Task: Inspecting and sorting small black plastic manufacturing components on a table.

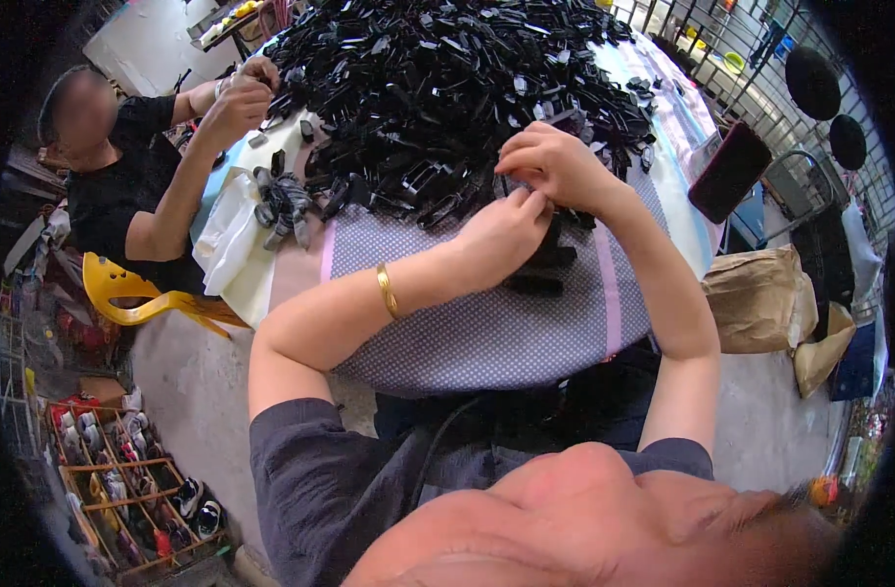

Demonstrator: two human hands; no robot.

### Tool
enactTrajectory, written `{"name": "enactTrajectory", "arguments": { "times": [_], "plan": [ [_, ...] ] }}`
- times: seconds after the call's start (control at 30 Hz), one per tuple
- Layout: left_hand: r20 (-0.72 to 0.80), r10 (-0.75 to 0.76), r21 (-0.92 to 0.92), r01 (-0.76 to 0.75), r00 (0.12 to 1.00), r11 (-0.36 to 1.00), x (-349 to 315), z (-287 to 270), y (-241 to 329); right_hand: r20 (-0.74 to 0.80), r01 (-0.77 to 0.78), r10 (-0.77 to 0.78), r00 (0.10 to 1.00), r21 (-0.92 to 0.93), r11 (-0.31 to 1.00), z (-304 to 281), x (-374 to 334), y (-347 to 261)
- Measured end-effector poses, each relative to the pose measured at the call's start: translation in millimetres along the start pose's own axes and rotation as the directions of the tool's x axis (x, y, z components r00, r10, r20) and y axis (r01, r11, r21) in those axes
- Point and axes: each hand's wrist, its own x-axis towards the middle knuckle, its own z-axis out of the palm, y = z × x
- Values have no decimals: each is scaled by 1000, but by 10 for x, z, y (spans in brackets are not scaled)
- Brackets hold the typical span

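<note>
A large heap of small, glossy black pieces [398, 108], seemingly plastic, covers the far part of the table. In front of its near edge, my left hand [506, 238] and my right hand [562, 171] meet with fingertips pinched together. Whatever sits between their fingers is too small and covered to make out. Just beneath my hands, a few black pieces [540, 279] lie on the dotted grey tablecloth [457, 338]. A gold bracelet [386, 291] circles my left wrist.
At the left, a co-worker's hands [242, 103] work beside the heap, near a bundle of grey-black pieces [283, 205] and a white cloth [234, 230]. A dark phone [729, 173] stands at the right edge. Around the table are a yellow chair [124, 293], brown paper bag [760, 298] and shoe rack [124, 489].
</note>
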Motion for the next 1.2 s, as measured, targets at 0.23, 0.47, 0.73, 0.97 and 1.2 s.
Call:
{"name": "enactTrajectory", "arguments": {
  "times": [0.23,0.47,0.73,0.97,1.2],
  "plan": [
    [98,-45,5,45,994,999,-53,-170,95,205,108,-58,977,-244,964,42,160,-130],
    [-63,-133,-286,110,989,952,-20,-131,-120,-224,47,-68,972,-96,994,-23,-1,98],
    [211,-620,-899,399,756,181,92,-146,-369,-217,-270,516,829,653,708,-143,-88,68],
    [213,-724,-955,296,656,-13,79,-152,-509,-262,-60,505,822,842,536,-25,-44,-189],
    [289,-684,-939,59,669,-339,115,-180,-465,-299,-228,418,858,508,831,113,-79,-113]
  ]
}}
